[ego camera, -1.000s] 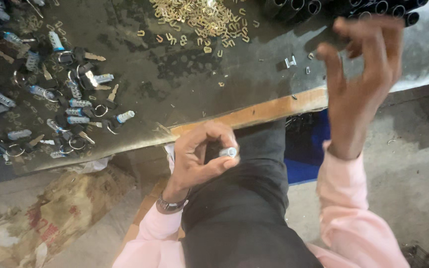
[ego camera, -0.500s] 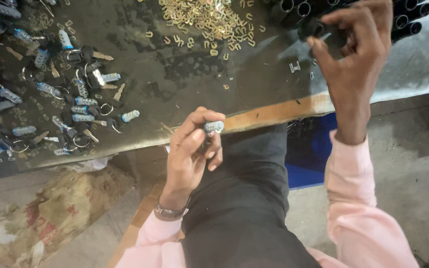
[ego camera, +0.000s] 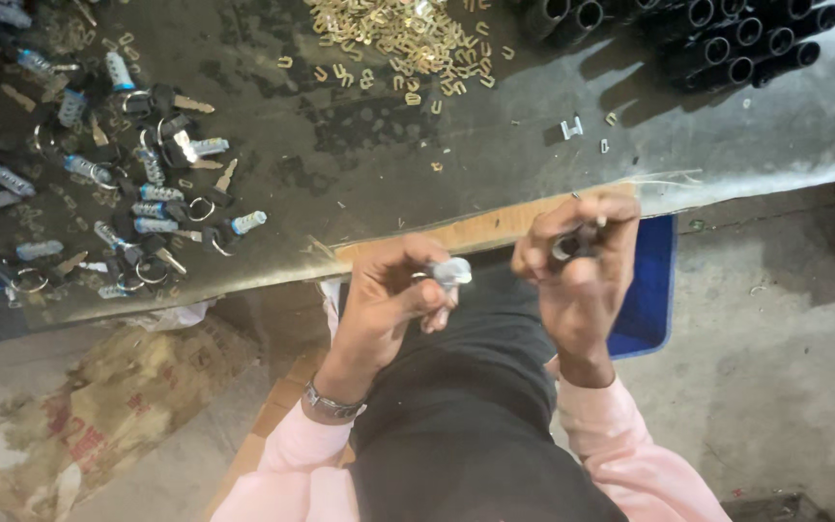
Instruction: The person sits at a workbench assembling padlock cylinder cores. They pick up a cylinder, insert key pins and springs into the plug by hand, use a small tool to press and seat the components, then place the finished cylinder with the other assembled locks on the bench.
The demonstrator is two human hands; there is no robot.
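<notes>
While raised over the lap, left hand [ego camera: 388, 300] fingers around silver cylinder [ego camera: 451, 272], right hand [ego camera: 582, 266] fingers around black tube [ego camera: 567, 246].

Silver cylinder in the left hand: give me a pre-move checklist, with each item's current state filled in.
1. Left hand grips the silver cylinder at its fingertips: ok.
2. Right hand holds a small dark ring-shaped part: ok.
3. The two parts are lined up with each other: not ok, they are apart, a gap shows between the hands.
4. Open end of the dark part faces the cylinder: cannot tell, fingers cover it.
5. Both hands are off the table edge, over the lap: ok.
6. Spare brass clips lie on the table: ok.
</notes>
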